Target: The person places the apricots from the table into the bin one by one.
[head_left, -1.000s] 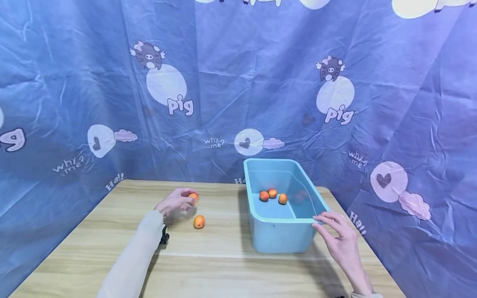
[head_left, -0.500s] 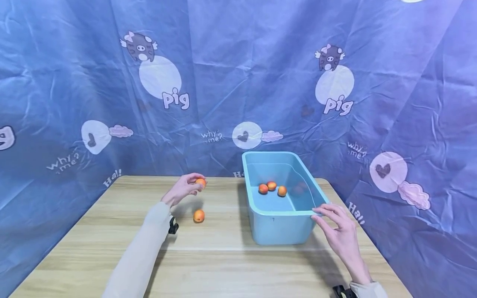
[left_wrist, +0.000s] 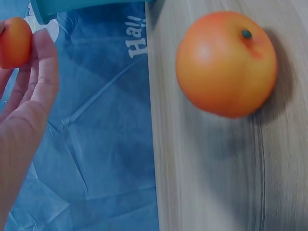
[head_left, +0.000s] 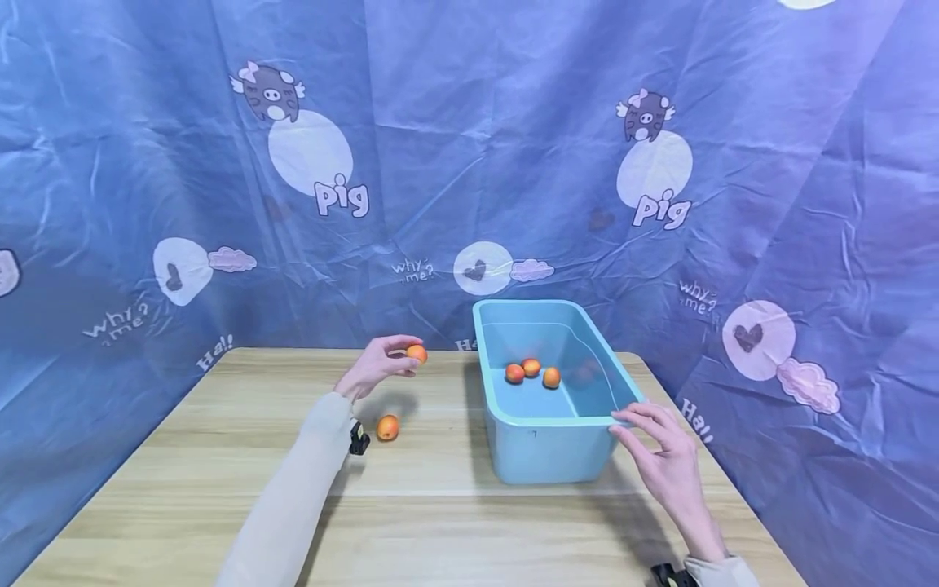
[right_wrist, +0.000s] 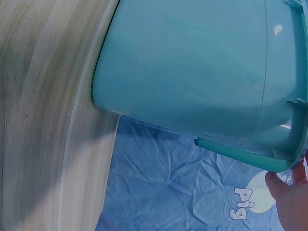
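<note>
My left hand [head_left: 379, 364] pinches an orange-red apricot [head_left: 416, 354] between thumb and fingertips, lifted above the table to the left of the bin. The left wrist view shows that apricot [left_wrist: 15, 43] at the fingertips. A second apricot [head_left: 387, 427] lies on the table below that wrist; seen close, this apricot [left_wrist: 227, 64] has a small green stem end. At the near right corner of the blue plastic bin [head_left: 546, 448], my right hand [head_left: 666, 461] pinches the rim between thumb and fingers. On the bin's floor sit 3 apricots [head_left: 531, 368] grouped toward the left.
The wooden table [head_left: 411, 538] reaches back to a blue printed cloth [head_left: 433, 187] that hangs behind and along both sides. The bin's near wall and raised rim stand between the table's front and the apricots inside.
The left hand has lifted its apricot off the table and carried it to the right, toward the bin. The right hand keeps its hold on the rim.
</note>
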Action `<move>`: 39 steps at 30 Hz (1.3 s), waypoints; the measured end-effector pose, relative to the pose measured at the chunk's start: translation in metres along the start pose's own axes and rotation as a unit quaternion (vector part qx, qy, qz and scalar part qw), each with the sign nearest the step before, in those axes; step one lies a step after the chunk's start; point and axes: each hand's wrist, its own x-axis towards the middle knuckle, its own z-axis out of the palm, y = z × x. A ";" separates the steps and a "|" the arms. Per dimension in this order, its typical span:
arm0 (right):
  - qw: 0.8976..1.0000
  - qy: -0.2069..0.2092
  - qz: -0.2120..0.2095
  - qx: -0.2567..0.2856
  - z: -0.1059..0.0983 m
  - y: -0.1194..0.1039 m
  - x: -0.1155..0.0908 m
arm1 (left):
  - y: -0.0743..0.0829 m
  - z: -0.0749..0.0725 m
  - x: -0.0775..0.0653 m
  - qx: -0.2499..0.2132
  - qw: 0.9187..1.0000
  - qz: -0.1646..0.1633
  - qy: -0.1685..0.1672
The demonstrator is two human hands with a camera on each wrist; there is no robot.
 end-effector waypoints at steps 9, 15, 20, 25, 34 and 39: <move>1.000 0.001 0.003 -0.007 -0.002 0.000 -0.002 | 0.002 0.011 0.006 0.007 0.999 0.015 0.029; 1.000 0.000 0.008 -0.009 -0.003 -0.001 -0.005 | 0.007 0.023 0.017 0.051 0.997 0.025 0.043; 1.000 -0.001 0.006 -0.009 -0.003 -0.001 -0.006 | 0.016 0.036 0.027 0.057 0.996 0.037 0.053; 1.000 -0.001 0.004 -0.005 -0.003 0.000 -0.005 | 0.027 0.047 0.038 0.063 0.996 0.043 0.047; 1.000 0.000 0.002 -0.008 -0.002 0.000 -0.004 | 0.044 0.066 0.061 0.055 0.997 0.056 0.017; 1.000 0.001 0.000 -0.006 -0.001 0.000 -0.003 | 0.056 0.080 0.075 0.067 0.996 0.059 0.009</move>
